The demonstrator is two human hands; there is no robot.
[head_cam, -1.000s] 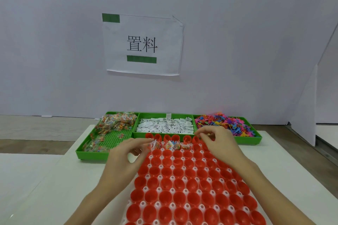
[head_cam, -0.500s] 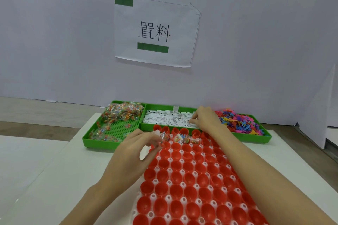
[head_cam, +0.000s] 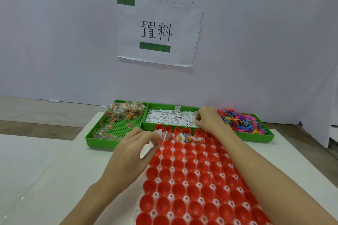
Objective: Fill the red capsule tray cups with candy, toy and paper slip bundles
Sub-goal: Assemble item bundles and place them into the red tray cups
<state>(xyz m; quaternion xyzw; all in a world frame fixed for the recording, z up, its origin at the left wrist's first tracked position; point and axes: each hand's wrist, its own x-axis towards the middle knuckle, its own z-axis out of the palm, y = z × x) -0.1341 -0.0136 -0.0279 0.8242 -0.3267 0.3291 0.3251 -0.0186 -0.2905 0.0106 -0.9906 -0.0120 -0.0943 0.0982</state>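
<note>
Head view, left hand [head_cam: 136, 149] at centre pinching a small clear packet [head_cam: 158, 134] over red tray [head_cam: 193, 181] at lower centre, right hand [head_cam: 207, 119] fingers curled into paper slips [head_cam: 170, 118], grasp unclear.

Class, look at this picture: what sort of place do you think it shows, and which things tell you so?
Probably a packing or assembly workstation. A green three-compartment sorting tray holds sorted stock: bagged candy, white paper slips and small plastic toys. A large grid tray of red capsule cups lies before it, and a printed paper sign marks the station wall.
</note>
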